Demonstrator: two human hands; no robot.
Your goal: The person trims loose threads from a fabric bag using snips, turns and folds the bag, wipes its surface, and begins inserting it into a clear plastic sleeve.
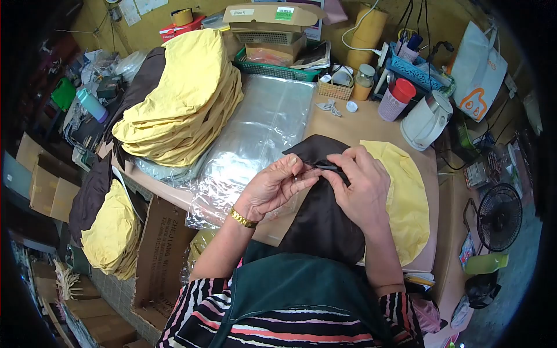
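Note:
A black cloth piece point(325, 223) lies in front of me, its lower end reaching to my apron. My right hand point(362, 182) is closed on a folded bit of its upper part, thumb and fingers pinching. Close beside it, my left hand point(281, 182), with a gold watch band at the wrist, has its thumb and forefinger pressed together at the cloth's edge. Whatever small thing lies between those fingertips is too small to make out. A yellow cloth piece point(406, 203) spreads out to the right, partly behind my right hand and forearm.
Clear plastic sheets point(270, 116) cover the table's middle. A tall stack of yellow cloth pieces point(180, 98) stands at the left, with another yellow pile point(113, 238) lower down by a cardboard box point(159, 261). A white kettle point(426, 122) and a black fan point(499, 217) are at the right.

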